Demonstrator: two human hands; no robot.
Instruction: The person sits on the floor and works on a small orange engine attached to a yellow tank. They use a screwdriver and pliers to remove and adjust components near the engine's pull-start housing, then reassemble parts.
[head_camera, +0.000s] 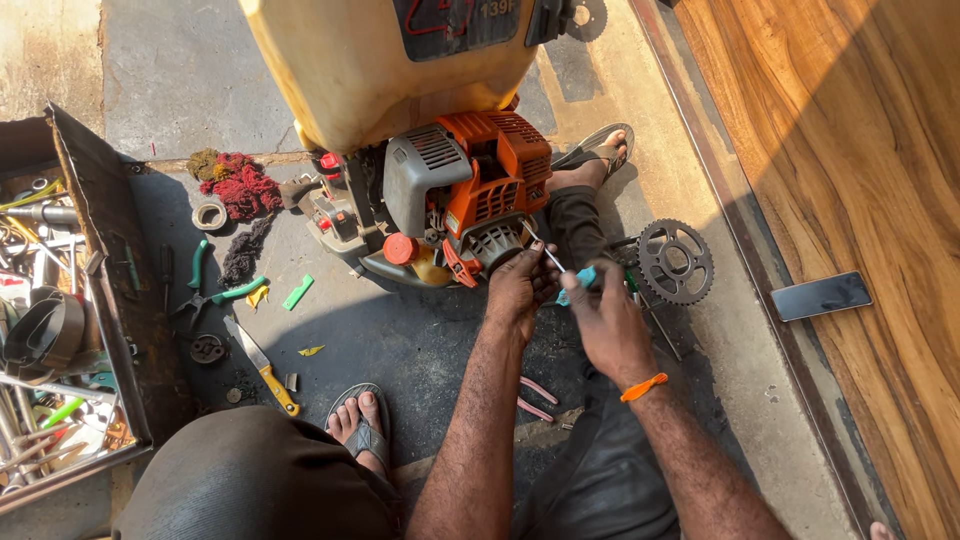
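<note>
A small orange and grey engine (460, 195) sits on the floor under a big yellow tank (390, 60). My right hand (610, 325) grips a screwdriver with a teal handle (578, 280); its metal shaft points up-left at the engine's lower right side. My left hand (520, 290) rests against the engine's round grey cover and touches the screwdriver shaft near its tip. An orange band is on my right wrist.
An open metal toolbox (100, 230) full of tools stands at the left. Green-handled pliers (215, 292), a yellow-handled knife (262, 365), a tape roll (210, 213) and red rags (240, 185) lie on the floor. A toothed sprocket (675, 262) lies at the right, a phone (820, 296) on the wooden board.
</note>
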